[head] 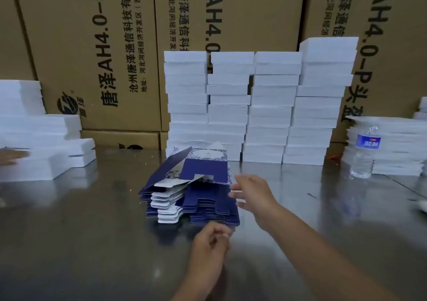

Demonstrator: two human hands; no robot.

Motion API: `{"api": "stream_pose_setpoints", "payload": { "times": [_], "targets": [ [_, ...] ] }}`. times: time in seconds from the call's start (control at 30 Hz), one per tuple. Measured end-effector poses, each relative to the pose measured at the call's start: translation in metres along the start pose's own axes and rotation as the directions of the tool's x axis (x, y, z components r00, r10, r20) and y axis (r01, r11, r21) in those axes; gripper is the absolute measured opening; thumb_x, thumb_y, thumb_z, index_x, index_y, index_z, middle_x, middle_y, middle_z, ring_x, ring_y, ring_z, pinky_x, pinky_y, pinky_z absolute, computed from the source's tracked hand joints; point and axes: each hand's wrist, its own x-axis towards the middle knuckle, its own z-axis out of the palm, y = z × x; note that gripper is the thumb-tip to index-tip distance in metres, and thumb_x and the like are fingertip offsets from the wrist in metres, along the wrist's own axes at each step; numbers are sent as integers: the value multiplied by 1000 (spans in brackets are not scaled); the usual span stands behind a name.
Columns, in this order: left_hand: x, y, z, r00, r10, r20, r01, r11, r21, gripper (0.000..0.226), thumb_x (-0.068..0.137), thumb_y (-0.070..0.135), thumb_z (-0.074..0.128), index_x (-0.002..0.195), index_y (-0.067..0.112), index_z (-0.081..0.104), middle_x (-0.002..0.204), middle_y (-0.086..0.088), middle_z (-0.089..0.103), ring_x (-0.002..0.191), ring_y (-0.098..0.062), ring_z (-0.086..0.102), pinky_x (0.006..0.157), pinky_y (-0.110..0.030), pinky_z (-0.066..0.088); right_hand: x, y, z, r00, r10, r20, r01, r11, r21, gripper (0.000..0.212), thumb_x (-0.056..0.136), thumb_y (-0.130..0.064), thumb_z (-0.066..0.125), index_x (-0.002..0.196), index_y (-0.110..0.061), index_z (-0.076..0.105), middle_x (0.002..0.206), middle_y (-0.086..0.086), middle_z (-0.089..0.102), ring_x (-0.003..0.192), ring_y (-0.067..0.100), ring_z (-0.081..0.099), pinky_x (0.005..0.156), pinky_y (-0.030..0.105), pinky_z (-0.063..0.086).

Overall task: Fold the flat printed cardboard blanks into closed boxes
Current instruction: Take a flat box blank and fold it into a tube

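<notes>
Head view: right hand [250, 192] grip spread beside blue blanks stack [208, 210]; left hand [209, 247] loosely curled, empty.

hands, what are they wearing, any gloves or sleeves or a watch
Nothing worn shows. The left hand and right hand have no gloves, no sleeves come into view up to the frame's edge, and neither wrist carries a watch or bracelet. A small pale spot on one finger of the left hand could be a ring or a nail; it is too blurred to tell.
</notes>
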Motion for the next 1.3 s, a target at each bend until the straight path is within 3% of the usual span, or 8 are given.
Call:
{"api": "stream_pose_setpoints", "payload": {
  "times": [0.13, 0.27, 0.4, 0.63, 0.77, 0.87, 1.0, 1.3],
  "targets": [
    [3, -3, 0, 1000, -1, 27, 0, 1000, 17, 24, 92, -4, 50, 78, 12, 61, 54, -1, 57, 46, -9, 48, 49, -18, 37, 25, 0, 31, 995, 97, 11, -96, 989, -113, 29, 94, -45, 49, 82, -19, 54, 84, 0, 63, 66, 11, 60, 58, 24, 44],
    [1, 0, -1, 998, 29, 49, -33, 997, 74, 21, 91, -1, 51, 81, 15, 61, 60, -2, 58, 47, -7, 51, 53, -17, 41, 38, -2, 40, 995, -17, -103, 13, 999, -39, 39, 97, -32, 47, 97, 5, 59, 81, 5, 58, 70, 17, 54, 67, 29, 43],
    [1, 2, -4, 1000, 14, 20, -15, 998, 53, 21, 92, 0, 51, 83, 15, 61, 60, 0, 60, 50, -7, 53, 54, -20, 41, 24, -17, 26, 998, 17, -62, 6, 936, 352, 21, 100, -20, 44, 109, -7, 58, 105, 4, 60, 86, 20, 66, 76, 35, 54],
    [5, 13, -12, 983, -163, -80, 114, 897, -426, 23, 99, 3, 38, 93, 9, 59, 64, -5, 68, 53, -17, 64, 52, -25, 52, -48, -26, -66, 989, -144, -25, 129, 781, 611, 30, 98, -12, 41, 79, -9, 64, 88, 7, 72, 87, 20, 72, 72, 39, 57],
    [5, 15, -17, 974, -182, 137, 228, 730, -644, 43, 102, 35, 28, 107, 8, 62, 96, -8, 74, 80, -21, 72, 74, -39, 51, -82, -3, -121, 982, -184, -37, 169, 779, 603, 16, 85, -19, 49, 87, -11, 63, 96, 6, 72, 91, 18, 71, 67, 36, 60],
    [0, 13, -15, 955, -157, 253, 271, 811, -519, 55, 97, 49, 29, 113, 9, 62, 109, -12, 71, 92, -24, 69, 76, -39, 54, -93, 25, -147, 979, -204, -18, 197, 915, 352, 28, 83, -25, 48, 97, -6, 61, 96, 4, 73, 89, 16, 71, 64, 30, 59],
    [-10, 9, -7, 977, -110, 180, 163, 935, -315, 28, 94, 18, 48, 106, -2, 62, 97, -16, 72, 79, -21, 70, 67, -31, 58, -100, 61, -156, 980, -195, -37, 197, 978, 63, 34, 88, -20, 49, 88, 13, 55, 78, 10, 70, 74, 14, 66, 60, 18, 54],
    [-20, 10, -1, 999, -52, -8, 50, 984, -169, 17, 97, 6, 48, 106, 0, 62, 92, -12, 74, 76, -21, 71, 60, -29, 56, -95, 73, -154, 965, -113, -238, 148, 980, 132, 21, 95, -21, 49, 80, -9, 55, 76, 7, 61, 67, 20, 59, 58, 31, 48]
  ]
}}
